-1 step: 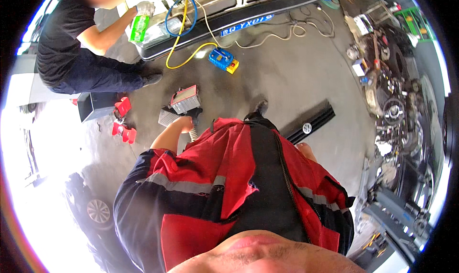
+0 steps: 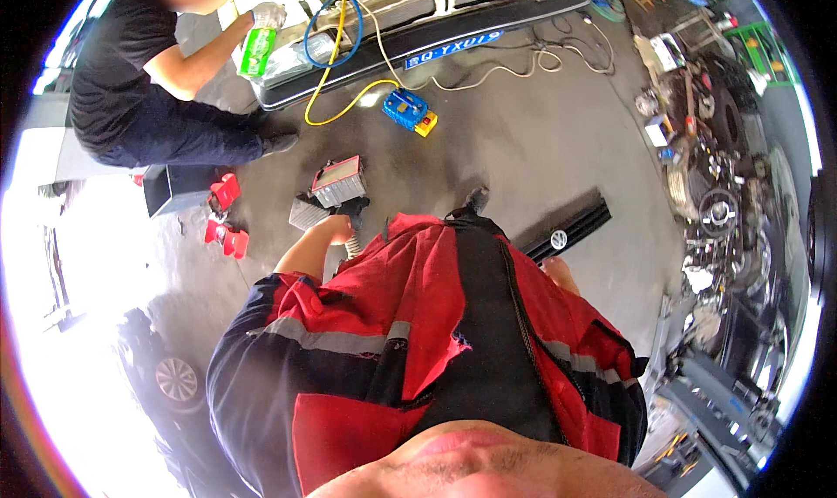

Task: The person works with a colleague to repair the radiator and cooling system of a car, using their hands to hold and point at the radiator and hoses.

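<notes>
Grey and ribbed, a boxy part (image 2: pixel 342 184) with a red-edged top is held by the left hand (image 2: pixel 335 229), closed on its lower end beside a pale corrugated hose (image 2: pixel 352 248); a long black slatted bar (image 2: pixel 583 225) with a round white emblem (image 2: pixel 558 240) runs just beyond the right hand (image 2: pixel 561 274), its grip too hidden to tell

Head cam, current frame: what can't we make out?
All in the head view:
Right hand: mostly hidden by the red-and-black jacket; whether it grips the black grille is unclear.
Black grille's near end: hidden behind the jacket.
Left hand: too small to tell how its fingers meet the grey box.
Ribbed hose: lower end hidden by the jacket.
Co-worker: farther hand cut off by the upper edge.
Wheel: car around it partly washed out by glare.
</notes>
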`<state>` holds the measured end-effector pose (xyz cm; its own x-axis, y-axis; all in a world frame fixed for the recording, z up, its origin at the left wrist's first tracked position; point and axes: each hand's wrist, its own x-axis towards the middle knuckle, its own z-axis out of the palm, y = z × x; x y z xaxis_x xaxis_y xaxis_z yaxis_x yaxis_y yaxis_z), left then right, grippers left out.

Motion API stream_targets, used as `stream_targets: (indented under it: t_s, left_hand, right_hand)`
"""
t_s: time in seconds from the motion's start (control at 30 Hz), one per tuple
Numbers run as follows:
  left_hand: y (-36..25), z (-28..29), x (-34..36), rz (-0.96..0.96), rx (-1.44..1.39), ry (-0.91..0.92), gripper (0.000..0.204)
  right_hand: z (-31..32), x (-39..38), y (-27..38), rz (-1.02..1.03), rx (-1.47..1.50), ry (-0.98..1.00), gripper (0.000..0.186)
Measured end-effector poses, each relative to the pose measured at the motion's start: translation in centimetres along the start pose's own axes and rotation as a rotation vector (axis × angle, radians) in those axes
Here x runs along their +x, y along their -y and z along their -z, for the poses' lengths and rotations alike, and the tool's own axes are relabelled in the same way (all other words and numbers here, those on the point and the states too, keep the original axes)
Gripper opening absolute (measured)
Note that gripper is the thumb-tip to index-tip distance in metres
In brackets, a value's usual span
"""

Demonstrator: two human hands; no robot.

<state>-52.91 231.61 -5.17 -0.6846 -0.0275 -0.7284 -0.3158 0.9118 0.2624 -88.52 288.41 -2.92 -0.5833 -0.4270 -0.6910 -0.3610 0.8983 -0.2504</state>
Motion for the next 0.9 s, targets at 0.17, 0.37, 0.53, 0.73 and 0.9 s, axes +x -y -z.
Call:
stream_targets:
  t_s: [0.17,0.37,0.53,0.73,0.9]
  left_hand:
    - [-6.6,7.4,0.2,0.265,-0.392,-0.114,0.033]
    - [-10.5,13.9,1.8,0.276,-0.622,-0.281,0.028]
    - [-6.4,14.7,4.0,0.335,-0.657,-0.182,0.028]
    - [3.5,16.0,4.0,0.553,-0.490,-0.018,0.036]
    - [8.9,21.5,7.2,0.543,-0.620,-0.220,0.033]
  right_hand:
    - [11.2,11.7,-2.5,0.351,-0.623,0.003,0.035]
    - [19.6,24.2,-0.2,-0.082,0.269,-0.312,0.029]
    - [20.4,29.0,7.2,0.120,0.257,-0.274,0.026]
    - [27.1,25.3,20.9,0.216,-0.084,0.220,0.038]
    - [29.0,29.7,20.6,0.092,-0.033,-0.054,0.041]
